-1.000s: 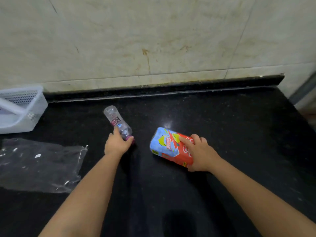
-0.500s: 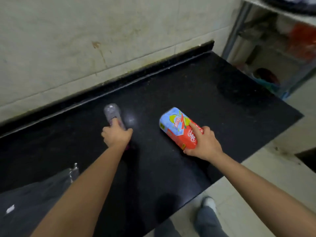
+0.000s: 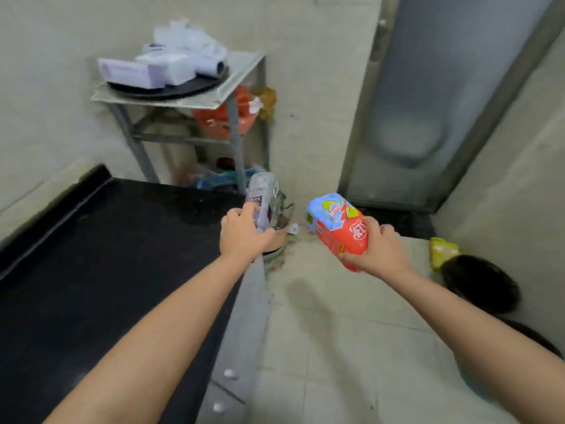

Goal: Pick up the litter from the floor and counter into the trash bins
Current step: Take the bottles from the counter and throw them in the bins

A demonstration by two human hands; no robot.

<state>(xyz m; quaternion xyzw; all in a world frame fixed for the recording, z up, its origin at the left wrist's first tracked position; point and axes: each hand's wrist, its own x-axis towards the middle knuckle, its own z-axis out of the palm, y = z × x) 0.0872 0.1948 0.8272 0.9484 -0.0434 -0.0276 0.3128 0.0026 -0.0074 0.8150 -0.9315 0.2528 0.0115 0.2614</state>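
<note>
My left hand (image 3: 244, 237) is closed around a clear, empty plastic bottle (image 3: 263, 197) with a dark label, held in the air past the right end of the black counter (image 3: 91, 270). My right hand (image 3: 377, 250) grips a red and blue snack packet (image 3: 336, 223) above the tiled floor. Two dark round bins show at the right: one (image 3: 483, 283) near the wall and the edge of another (image 3: 532, 335) below it. A yellow-green wrapper (image 3: 443, 250) lies on the floor beside the upper bin.
A metal rack (image 3: 232, 96) with white packets and a black tray on top stands in the corner, with orange and blue items on its lower shelves. A grey door (image 3: 428, 102) is at the back right. Small litter (image 3: 293, 229) and a drain lie on the floor by the counter's end.
Both hands lifted the bottle and the packet off the counter. The view swung right, off the countertop toward the floor, rack, door and bins.
</note>
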